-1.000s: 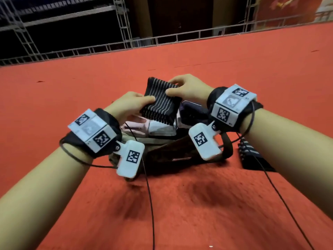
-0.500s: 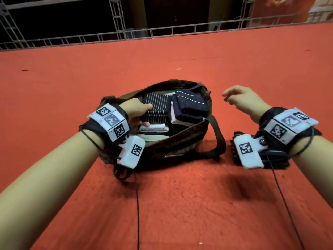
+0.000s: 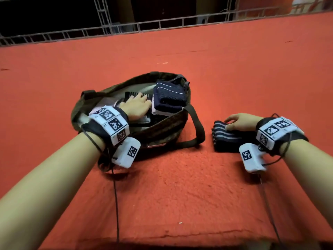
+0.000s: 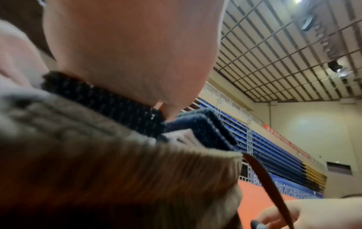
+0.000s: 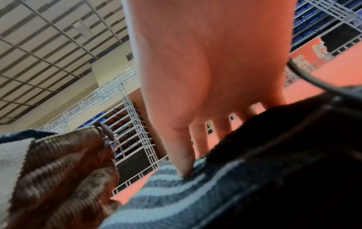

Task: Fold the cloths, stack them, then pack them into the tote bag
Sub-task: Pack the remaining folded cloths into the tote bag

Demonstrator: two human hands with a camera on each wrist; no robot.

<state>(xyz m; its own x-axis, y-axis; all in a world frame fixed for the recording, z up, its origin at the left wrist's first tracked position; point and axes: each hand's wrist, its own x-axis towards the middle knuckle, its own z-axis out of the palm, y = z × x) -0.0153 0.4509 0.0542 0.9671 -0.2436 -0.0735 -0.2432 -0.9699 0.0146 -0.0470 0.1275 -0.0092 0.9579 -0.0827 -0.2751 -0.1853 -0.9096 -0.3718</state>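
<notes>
An olive corduroy tote bag point(image 3: 167, 127) lies open on the red carpet. Inside it, a black pin-striped folded cloth point(image 3: 130, 95) lies beside a navy folded stack point(image 3: 169, 96). My left hand point(image 3: 142, 99) lies flat on the pin-striped cloth with straight fingers, pressing it down. The left wrist view shows the palm point(image 4: 127, 54) on that cloth point(image 4: 107, 105). To the right of the bag, a dark folded cloth with pale stripes point(image 3: 228, 139) sits on the carpet. My right hand point(image 3: 228, 123) rests on it, thumb on top point(image 5: 184, 168) and straight fingers over its far edge.
The bag's strap point(image 3: 198, 127) loops onto the carpet between the bag and the striped cloth. White and pink cloths point(image 3: 158, 112) show under the navy stack. A metal truss rail point(image 3: 162, 26) borders the carpet at the back. Wrist cables trail toward me.
Both hands held the pin-striped cloth over the bag. The left hand has since lowered it in and flattened on it. The right hand let go, swung right and came down on the striped cloth.
</notes>
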